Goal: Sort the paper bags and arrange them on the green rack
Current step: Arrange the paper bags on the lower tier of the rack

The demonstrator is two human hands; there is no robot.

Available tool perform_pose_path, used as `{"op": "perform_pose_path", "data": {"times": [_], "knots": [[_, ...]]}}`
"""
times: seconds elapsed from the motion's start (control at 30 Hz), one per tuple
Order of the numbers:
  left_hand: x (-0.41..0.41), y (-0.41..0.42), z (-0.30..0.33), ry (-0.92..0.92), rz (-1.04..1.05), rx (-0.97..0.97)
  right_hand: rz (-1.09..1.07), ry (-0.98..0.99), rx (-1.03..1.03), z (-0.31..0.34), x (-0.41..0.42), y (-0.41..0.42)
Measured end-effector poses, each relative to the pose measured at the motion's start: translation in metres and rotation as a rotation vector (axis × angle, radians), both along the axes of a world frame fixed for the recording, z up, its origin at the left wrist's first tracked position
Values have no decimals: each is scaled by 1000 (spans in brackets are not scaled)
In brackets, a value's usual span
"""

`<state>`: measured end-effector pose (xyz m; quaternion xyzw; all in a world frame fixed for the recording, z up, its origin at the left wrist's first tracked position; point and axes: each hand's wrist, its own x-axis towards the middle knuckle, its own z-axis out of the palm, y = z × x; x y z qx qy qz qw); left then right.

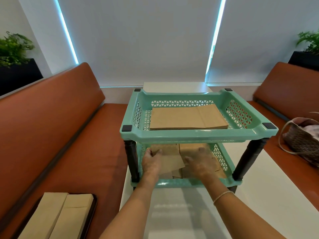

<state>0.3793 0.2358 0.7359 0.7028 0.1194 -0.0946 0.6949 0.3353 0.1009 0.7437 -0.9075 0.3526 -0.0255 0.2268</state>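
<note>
Here, inside the lower tier of the mint-green perforated plastic rack (198,133), the left hand (151,163) pinches a small flat brown paper bag (170,161) while the right hand (200,163) rests flat with straight fingers on the neighbouring loose brown bags (195,148). Those lower bags lie askew, so a careless push could fan them further or buckle one against the rack's front lip; the neat brown stack (188,118) on the upper tier looks safe.

Brown paper bags (188,117) lie in the mint-green rack (198,133) with triangle-lattice walls and black legs (132,161).

Two bare forearms are seen, with no sleeves reaching into view; a thin beaded bracelet (222,195) — pale and glinting — is worn at the wrist of the right hand (201,163); nothing is worn on the left hand (151,162) — no ring, no watch.
</note>
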Motion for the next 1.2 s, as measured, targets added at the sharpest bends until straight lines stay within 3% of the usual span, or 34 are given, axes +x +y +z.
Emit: {"op": "perform_pose_path", "data": {"times": [0.2, 0.47, 0.57, 0.73, 0.83, 1.0, 1.2], "knots": [[-1, -3, -1, -60, 31, 22, -111, 112, -14, -14, -1, -2], [-2, -2, 0, -85, 61, 73, -184, -66, 90, -8, 5, -17], [-1, -2, 1, -64, 56, 87, -120, -147, 102, 15, -1, -21], [-2, -2, 2, -44, 61, 92, -235, -701, 631, 38, -5, -30], [-4, -2, 3, -38, 48, 104, -367, -749, 898, 51, 3, -20], [-5, -2, 5, -13, 7, 84, -115, -296, 567, 31, 6, 2], [-6, -1, 5, -58, -66, 75, 78, -222, 305, 13, 9, 29]]}}
